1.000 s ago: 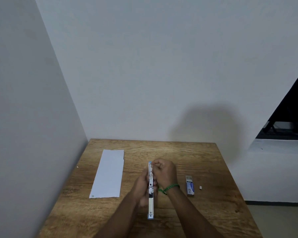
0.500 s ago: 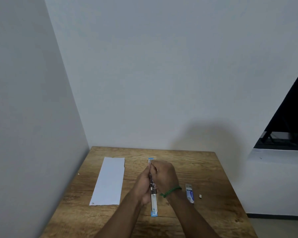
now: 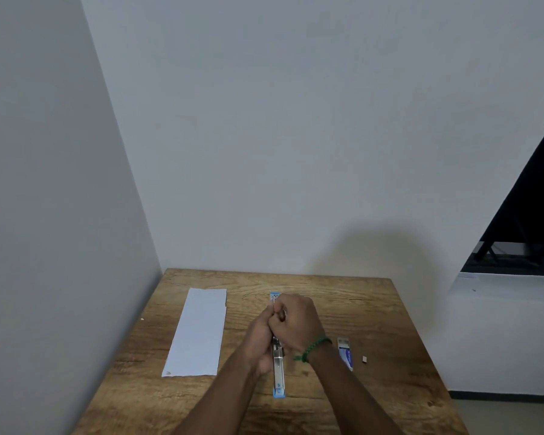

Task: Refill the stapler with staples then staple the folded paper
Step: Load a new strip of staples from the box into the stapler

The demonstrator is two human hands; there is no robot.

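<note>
**Stapler opened out on the table, both hands on it.** Clock directions are read from the stapler, with 12 o'clock toward the far wall.

The stapler (image 3: 278,372) lies near the middle of the wooden table (image 3: 374,309), folded open into one long strip. Its long axis runs from 12 to 6 o'clock, and a blue tip shows at each end. The metal channel faces up along the near half.

Your left hand (image 3: 259,339) comes in from 7 o'clock, with its fingers curled against the left flank of the stapler, gripping it. Your right hand (image 3: 296,321) comes in from 5 o'clock. It is closed over the far half of the stapler, knuckles up and fingertips bunched at the channel. Whether a strip of staples sits between those fingertips cannot be told. A green bracelet (image 3: 314,347) circles your right wrist.

The folded paper (image 3: 198,331) lies flat at 9 o'clock, well apart from the stapler, with its long side parallel to it. The staple box (image 3: 345,353) lies at 3 o'clock, near your right forearm. A small pale piece (image 3: 364,358) lies just beyond the box at 3 o'clock, apart from it.
</note>
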